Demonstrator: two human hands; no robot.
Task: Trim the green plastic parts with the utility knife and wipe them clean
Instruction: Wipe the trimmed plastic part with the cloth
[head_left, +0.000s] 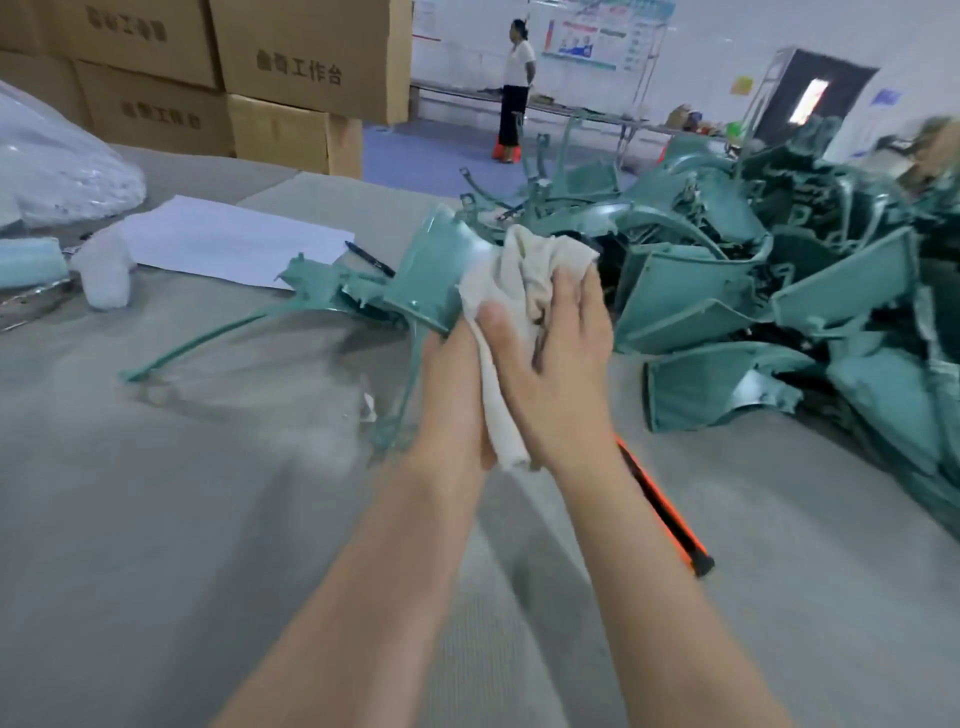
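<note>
A green plastic part (434, 270) with a curved shell and long thin arms is lifted over the grey table (182, 467). My left hand (451, 384) holds it from below, its fingers hidden behind the part. My right hand (558, 353) presses a beige cloth (524, 275) against the part's right side with straight fingers; the cloth's tail hangs between my two wrists. The orange and black utility knife (665, 514) lies on the table to the right of my right forearm, partly hidden by it.
A big heap of green parts (779, 291) fills the right of the table. A white sheet (218, 241), a pen (370, 259) and a plastic bag (57, 166) lie at the left. Cardboard boxes (291, 67) are stacked behind. A person (517, 88) stands far back.
</note>
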